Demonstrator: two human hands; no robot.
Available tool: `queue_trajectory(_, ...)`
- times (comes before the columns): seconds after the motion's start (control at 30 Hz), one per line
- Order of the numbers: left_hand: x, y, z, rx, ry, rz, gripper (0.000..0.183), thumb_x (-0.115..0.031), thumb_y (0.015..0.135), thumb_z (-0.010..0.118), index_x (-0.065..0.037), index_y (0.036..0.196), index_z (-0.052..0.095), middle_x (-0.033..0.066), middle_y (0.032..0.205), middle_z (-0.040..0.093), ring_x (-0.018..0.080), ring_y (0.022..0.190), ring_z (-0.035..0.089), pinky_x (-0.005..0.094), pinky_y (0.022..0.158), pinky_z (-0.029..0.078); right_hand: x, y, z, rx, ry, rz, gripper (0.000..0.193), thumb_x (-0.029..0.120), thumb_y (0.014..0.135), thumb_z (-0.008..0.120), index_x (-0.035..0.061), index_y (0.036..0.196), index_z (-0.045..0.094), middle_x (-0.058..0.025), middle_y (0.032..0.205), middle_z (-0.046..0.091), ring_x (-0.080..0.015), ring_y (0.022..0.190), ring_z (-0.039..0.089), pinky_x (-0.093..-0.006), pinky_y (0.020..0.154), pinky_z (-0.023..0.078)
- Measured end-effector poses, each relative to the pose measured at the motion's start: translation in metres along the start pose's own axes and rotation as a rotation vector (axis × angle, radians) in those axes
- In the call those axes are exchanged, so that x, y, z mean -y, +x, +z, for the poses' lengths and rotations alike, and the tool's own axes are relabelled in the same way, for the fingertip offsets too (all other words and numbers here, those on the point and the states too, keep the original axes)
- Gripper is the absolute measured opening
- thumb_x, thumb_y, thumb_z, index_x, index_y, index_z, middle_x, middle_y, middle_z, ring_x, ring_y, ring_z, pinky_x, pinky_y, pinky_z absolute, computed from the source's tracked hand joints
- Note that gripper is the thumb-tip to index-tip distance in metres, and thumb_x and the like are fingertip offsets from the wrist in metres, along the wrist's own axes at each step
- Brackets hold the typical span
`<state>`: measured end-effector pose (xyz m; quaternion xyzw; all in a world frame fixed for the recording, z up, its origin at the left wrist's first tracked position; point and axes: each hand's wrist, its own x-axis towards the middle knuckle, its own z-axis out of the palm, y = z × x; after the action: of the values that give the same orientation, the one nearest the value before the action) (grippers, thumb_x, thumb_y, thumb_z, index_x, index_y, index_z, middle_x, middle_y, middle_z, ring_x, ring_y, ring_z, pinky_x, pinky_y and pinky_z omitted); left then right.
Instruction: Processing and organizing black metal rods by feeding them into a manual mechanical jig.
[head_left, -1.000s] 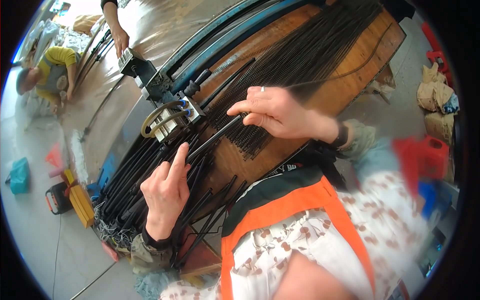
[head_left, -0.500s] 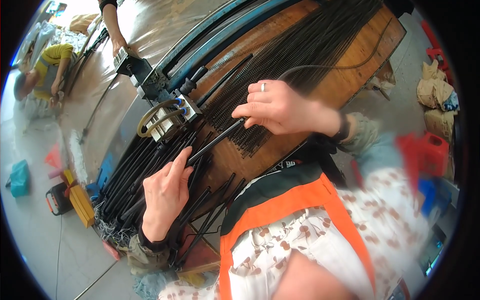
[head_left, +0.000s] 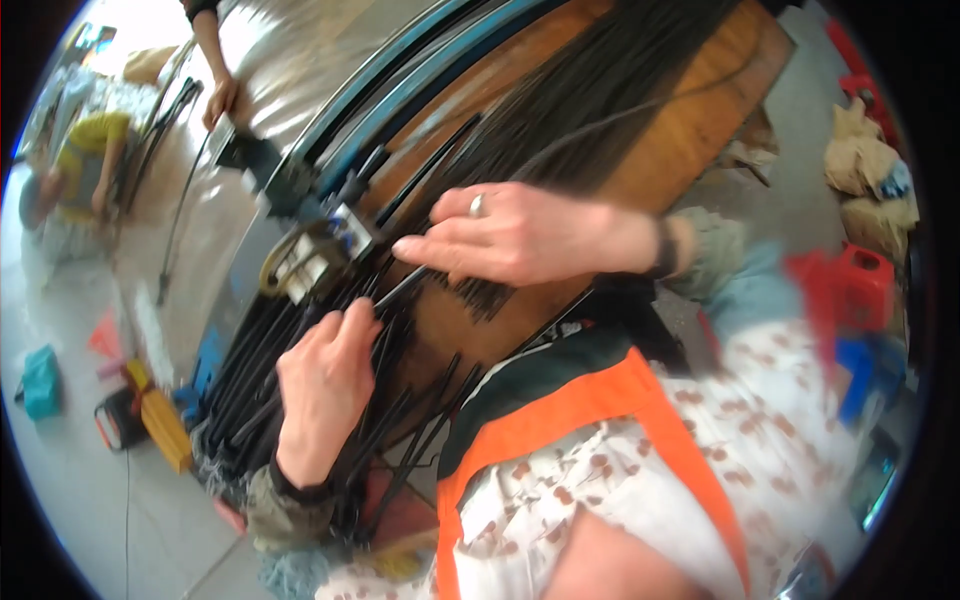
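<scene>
My left hand (head_left: 328,375) is closed around a thin black tube (head_left: 400,291), its thumb and forefinger near the upper end. Close by on the right, my right hand (head_left: 505,235), with a ring on one finger, pinches at the same end of the tube. From behind the right hand a long dark flexible rod or spring (head_left: 640,114) runs off to the upper right; whether it enters the tube is hidden by my fingers. Just beyond both hands stands a small metal clamping device (head_left: 312,255) with hoses. Motion blurs the view.
Many long dark springs (head_left: 610,90) lie on the wooden table (head_left: 760,60), beside blue metal rails (head_left: 400,85). A bundle of black tubes (head_left: 260,385) rests at left. A co-worker's hand (head_left: 222,100) is by the device. Another person (head_left: 90,160) sits far left. A red container (head_left: 865,285) stands right.
My right hand has moved left and slightly down, closer to my left hand, so less of the tube shows between them. The left hand has barely shifted. The head view has moved slightly.
</scene>
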<state>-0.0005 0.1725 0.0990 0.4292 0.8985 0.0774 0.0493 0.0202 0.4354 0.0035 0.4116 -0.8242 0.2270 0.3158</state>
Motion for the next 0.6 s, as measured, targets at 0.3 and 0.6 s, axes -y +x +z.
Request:
queue_trajectory(0.3,0.024,0.047,-0.029,-0.205,0.427,0.134,0.037,-0.003,0.086,0.064,-0.007,0.123,0.061,0.0106,0.078,0.051,0.0300,0.072,0.054,0.0429,0.061,0.043,-0.044,-0.002,-0.022,-0.228,0.014,0.390,0.056,0.031,0.089,0.070,0.0098,0.139,0.055,-0.0139,0.077,0.066,-0.0265,0.067,0.067,-0.0355,0.058,0.055)
queue_trajectory(0.6,0.022,0.080,-0.024,-0.151,0.250,0.183,0.048,0.010,0.076,0.055,0.000,0.123,0.057,0.0148,0.084,0.051,0.0337,0.077,0.052,0.0456,0.067,0.043,-0.058,0.006,-0.031,-0.311,-0.256,0.262,0.045,0.025,0.092,0.063,0.0022,0.131,0.059,-0.0114,0.083,0.066,-0.0251,0.072,0.066,-0.0389,0.062,0.053)
